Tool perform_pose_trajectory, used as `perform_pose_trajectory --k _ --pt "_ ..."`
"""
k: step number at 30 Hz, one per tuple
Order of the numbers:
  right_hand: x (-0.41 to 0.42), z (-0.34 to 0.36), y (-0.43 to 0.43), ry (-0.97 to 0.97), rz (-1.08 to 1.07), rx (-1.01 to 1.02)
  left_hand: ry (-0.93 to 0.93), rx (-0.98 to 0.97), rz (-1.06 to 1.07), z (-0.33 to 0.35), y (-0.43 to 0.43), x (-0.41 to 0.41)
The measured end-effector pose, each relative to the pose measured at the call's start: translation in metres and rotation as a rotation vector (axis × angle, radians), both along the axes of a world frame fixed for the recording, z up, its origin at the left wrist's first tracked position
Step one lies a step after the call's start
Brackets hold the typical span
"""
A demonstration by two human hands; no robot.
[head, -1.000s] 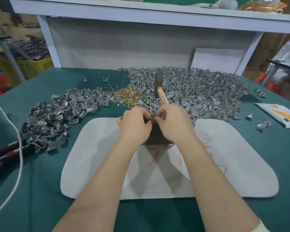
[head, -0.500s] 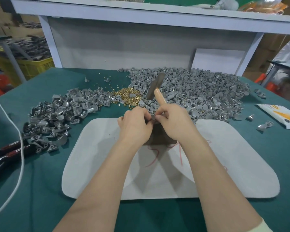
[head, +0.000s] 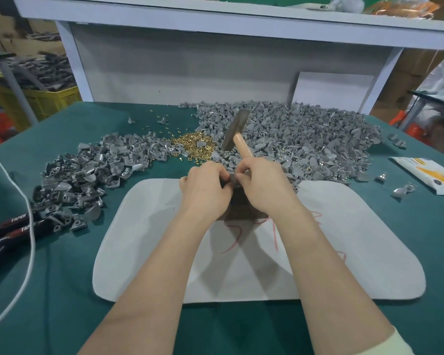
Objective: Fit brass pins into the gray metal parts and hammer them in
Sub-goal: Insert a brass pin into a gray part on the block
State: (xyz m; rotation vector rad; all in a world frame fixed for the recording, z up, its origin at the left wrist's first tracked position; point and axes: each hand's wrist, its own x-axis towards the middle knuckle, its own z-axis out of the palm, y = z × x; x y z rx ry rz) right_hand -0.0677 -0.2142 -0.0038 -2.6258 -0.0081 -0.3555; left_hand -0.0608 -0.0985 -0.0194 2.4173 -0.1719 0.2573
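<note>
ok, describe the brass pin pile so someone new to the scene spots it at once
On the green table, two heaps of gray parts fill the far half. The pin pile lies in the gap between the left heap and the right heap, just left of the hammer head. It is the only shiny gold patch among dull gray.

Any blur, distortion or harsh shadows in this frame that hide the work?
Head view: even, soft light, no glare; wide-angle lens bows the shelf; forearms cast pale overlapping shadows on the white mat; the hammer looks slightly smeared; the part pinched between left hand and right hand is mostly hidden by fingers.
</note>
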Motion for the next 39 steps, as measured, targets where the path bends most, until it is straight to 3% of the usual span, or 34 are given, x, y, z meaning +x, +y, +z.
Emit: perform_pose_trajectory --k 12,30,39 --pt "-0.001 -0.003 0.003 -0.014 -0.014 -0.148 -0.004 0.018 -0.006 0.0 0.0 0.0" --pt "0.002 -0.007 -0.009 -0.061 -0.044 0.109 -0.021 0.0 -0.002 0.0 0.0 -0.002" --pt "-0.001 -0.006 -0.005 -0.075 -0.026 0.034 -0.023 0.003 -0.008 -0.001 0.0 0.0"
